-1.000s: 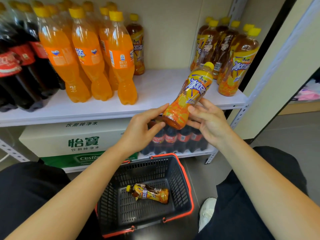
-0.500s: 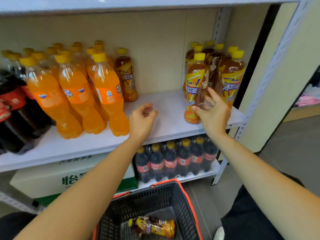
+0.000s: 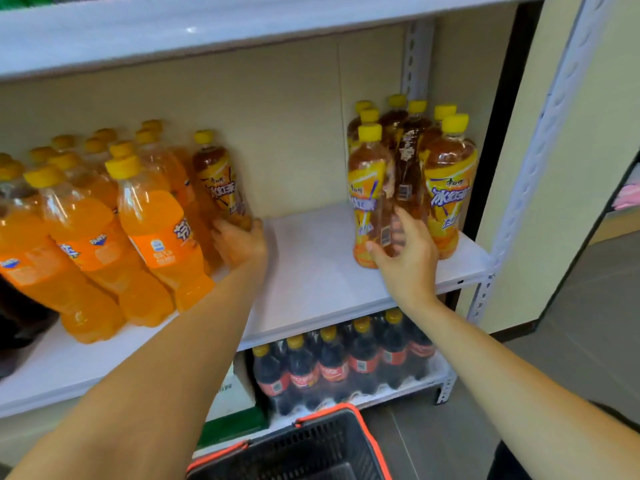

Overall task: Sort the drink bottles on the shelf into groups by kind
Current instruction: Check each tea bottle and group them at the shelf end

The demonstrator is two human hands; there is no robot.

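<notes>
The left hand [image 3: 239, 242] grips the base of the lone tea bottle [image 3: 220, 181], fingers wrapped round it. This bottle stands upright at the back of the shelf [image 3: 311, 271], touching the orange sodas [image 3: 152, 223]. The right hand [image 3: 408, 261] holds the lower part of the front tea bottle [image 3: 367, 188], thumb on its front and fingers on its right side. That bottle stands upright at the front left of the tea group [image 3: 450, 188], on the shelf's right end.

Half a second ago the left hand hung loosely curled over bare shelf, well apart from any bottle; now it has reached left onto the lone tea bottle. The right hand was already at the front tea bottle. The tea bottle lying in the basket [image 3: 311, 441] then is out of view now; only the basket's rear rim shows.

The tea group shows 7 yellow caps, so 8 tea bottles with the lone 1. The orange sodas show at least 10 caps; the back ones are blurred. On the board below, 5 capped colas [image 3: 332, 368] show in the front row, with more behind.

The shelf is a white board with bare space between the 2 hands, backed by a beige panel [image 3: 277, 133] and carried on perforated pale posts [image 3: 540, 140]. A green and white carton [image 3: 230, 396] sits left of the colas. The floor [image 3: 571, 323] is grey.
</notes>
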